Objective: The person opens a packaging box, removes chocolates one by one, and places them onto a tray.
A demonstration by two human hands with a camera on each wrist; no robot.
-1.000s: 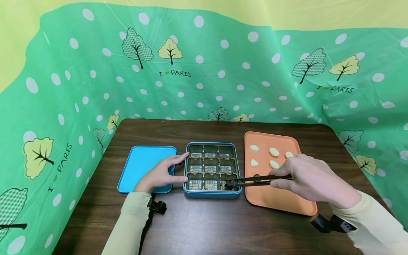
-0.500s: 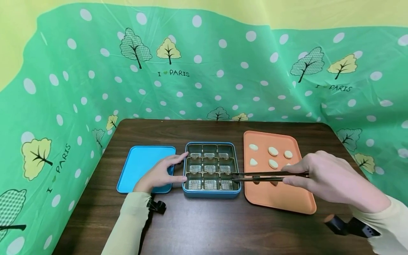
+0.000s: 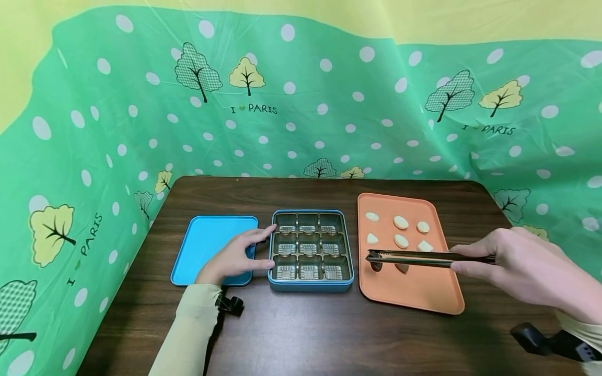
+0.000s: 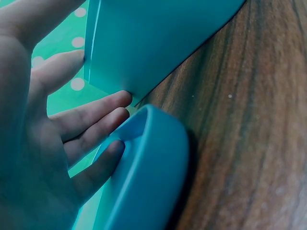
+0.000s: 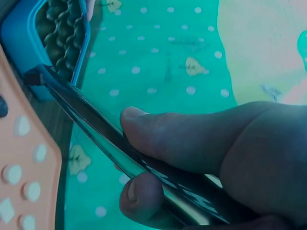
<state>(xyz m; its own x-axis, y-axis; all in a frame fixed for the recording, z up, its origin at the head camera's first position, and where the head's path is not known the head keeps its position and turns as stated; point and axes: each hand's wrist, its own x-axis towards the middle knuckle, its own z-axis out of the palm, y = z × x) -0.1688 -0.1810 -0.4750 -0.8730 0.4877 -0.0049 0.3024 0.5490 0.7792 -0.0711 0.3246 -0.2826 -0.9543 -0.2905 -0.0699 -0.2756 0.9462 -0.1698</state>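
My left hand [image 3: 237, 257] rests its thumb and fingers against the left side of a blue box [image 3: 311, 286] divided into square compartments. In the left wrist view, the little finger reaches over the rim of a blue lid or tray [image 4: 165, 143], while other fingers touch the box wall [image 4: 153, 38]. My right hand [image 3: 529, 266] pinches black tongs [image 3: 418, 258] between thumb and fingers. The tong tips hover above the left part of an orange tray [image 3: 418, 295], close to a dark piece [image 3: 376, 267]. Another dark piece [image 3: 402, 268] is partly hidden beneath the tongs.
Several white pieces [image 3: 401, 223] lie in rows on the back half of the orange tray. The blue lid or tray [image 3: 204, 250] lies flat left of the box. Beyond the brown table [image 3: 282, 334] hangs a green dotted cloth [image 3: 291, 141].
My right hand has drawn the tongs rightward, from the box's front-right compartment to above the orange tray. The left hand keeps its place at the box.
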